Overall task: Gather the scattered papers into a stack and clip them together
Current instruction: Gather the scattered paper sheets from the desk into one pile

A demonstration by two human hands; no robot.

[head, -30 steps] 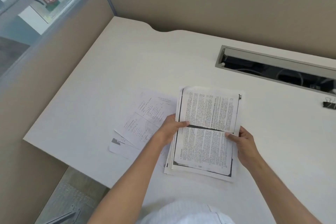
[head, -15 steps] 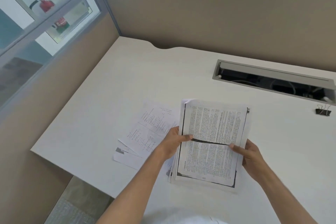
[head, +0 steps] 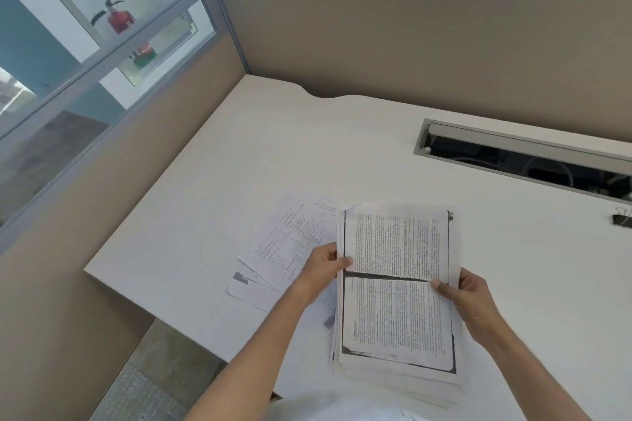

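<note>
Stack squared, loose sheets and clip left

Lifted a little nearer the head camera than a second ago, the paper stack (head: 396,287) is pinched at its long edges by the left hand (head: 323,267) and right hand (head: 473,301), over the bench (head: 191,215). Squaring looks like the step in hand. Loose sheets (head: 290,249) lie just left; next, gather them, then reach right for the binder clip (head: 622,218)

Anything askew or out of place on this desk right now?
Yes. Several loose sheets lie fanned at an angle on the desk, left of the stack held by the left hand and right hand. The stack's lower edges are uneven. The binder clip sits apart, far right.
</note>
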